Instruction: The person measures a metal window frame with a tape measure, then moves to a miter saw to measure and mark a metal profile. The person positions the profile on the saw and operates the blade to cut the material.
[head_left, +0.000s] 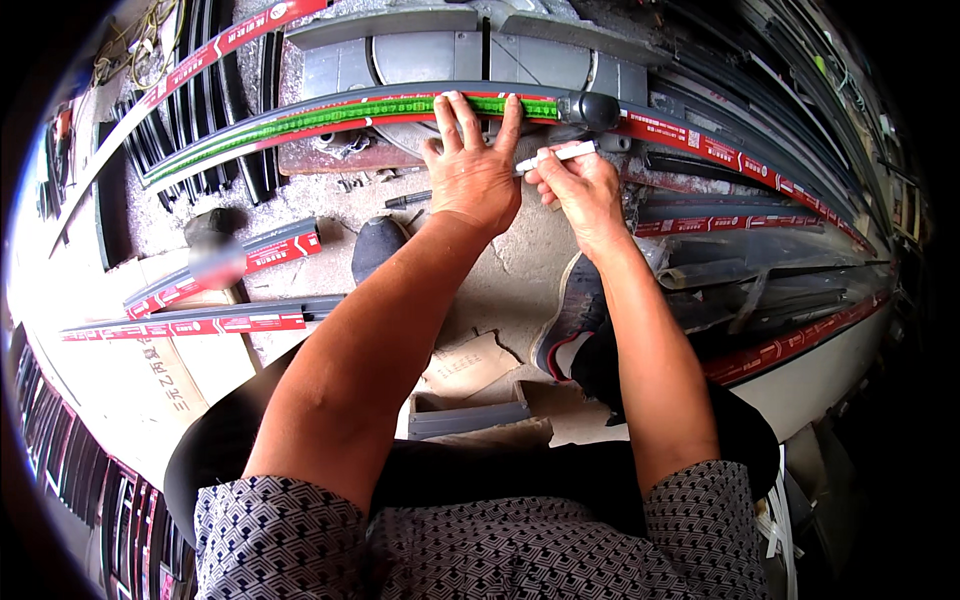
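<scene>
A grey profile strip (300, 112) with red film lies crosswise in front of me. Along it runs the green blade of a tape measure (300, 122), its dark case (592, 111) resting at the right end of the blade. My left hand (472, 172) presses the blade down against the strip with spread fingers. Just to its right, my right hand (582, 195) pinches a white marker pen (560, 157). The pen lies slanted below the strip, its left end close to my left hand; whether its tip touches anything I cannot tell.
Behind the strip stands a grey metal machine table (430, 60) with a slot. More red-filmed profiles (730, 218) are piled at right, and short profile pieces (200, 322) lie at left on cardboard (165, 375). A dark pen-like stick (408, 200) is on the floor near my shoes (380, 248).
</scene>
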